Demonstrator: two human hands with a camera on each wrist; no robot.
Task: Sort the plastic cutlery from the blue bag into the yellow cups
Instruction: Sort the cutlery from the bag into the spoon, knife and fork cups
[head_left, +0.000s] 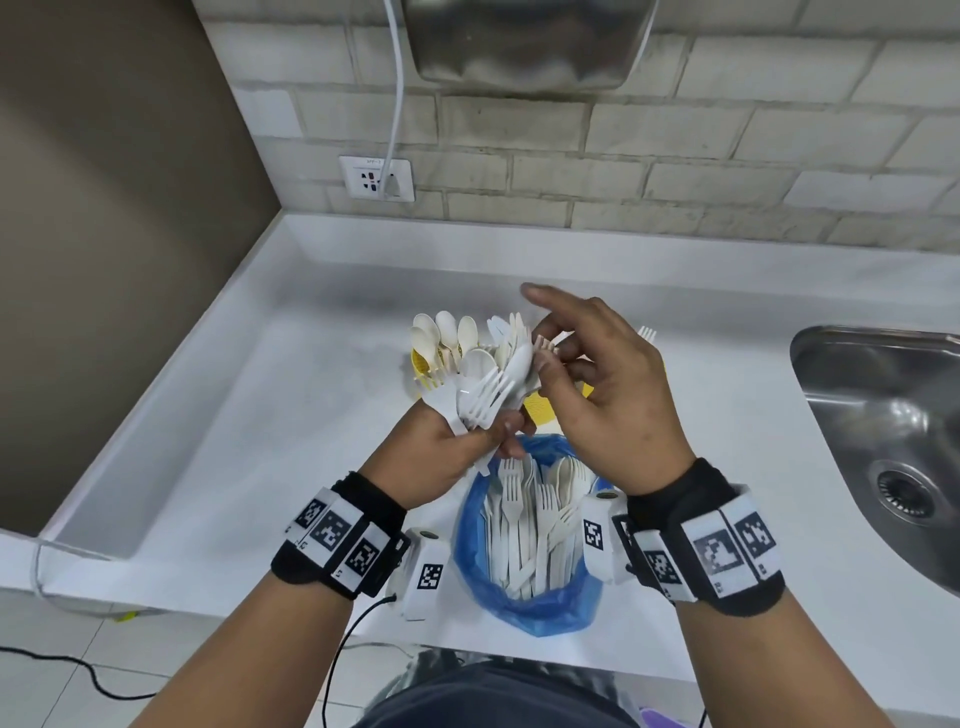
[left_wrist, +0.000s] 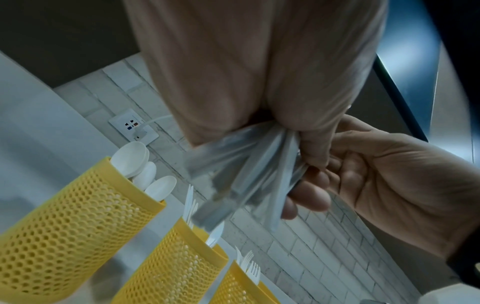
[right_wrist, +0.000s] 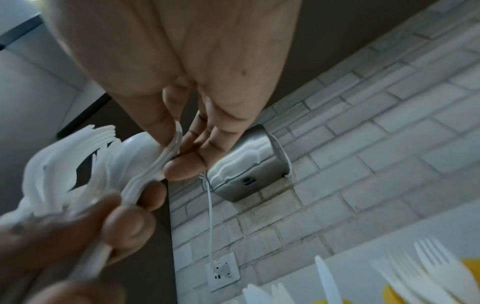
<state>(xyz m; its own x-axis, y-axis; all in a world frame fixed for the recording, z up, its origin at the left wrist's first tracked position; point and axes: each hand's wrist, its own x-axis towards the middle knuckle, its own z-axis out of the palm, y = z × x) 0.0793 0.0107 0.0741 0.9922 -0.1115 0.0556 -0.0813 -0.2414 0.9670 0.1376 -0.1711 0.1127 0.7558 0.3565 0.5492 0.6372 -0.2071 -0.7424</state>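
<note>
My left hand (head_left: 496, 434) grips a fanned bundle of white plastic cutlery (head_left: 483, 395) by the handles, above the open blue bag (head_left: 519, 613). The bag lies on the white counter and holds several more forks. My right hand (head_left: 543, 356) pinches the head of one fork (right_wrist: 174, 144) in that bundle between thumb and a finger, index finger stretched out. Behind the hands stand three yellow mesh cups: one with spoons (left_wrist: 78, 216), one with knives (left_wrist: 168, 259), one with forks (left_wrist: 233, 288). In the head view the hands hide most of the cups.
A steel sink (head_left: 883, 415) is set into the counter at the right. On the brick wall are a socket (head_left: 376, 179) with a white cable and a metal hand dryer (head_left: 519, 47). A raised rim borders the counter (head_left: 234, 415) at left and back.
</note>
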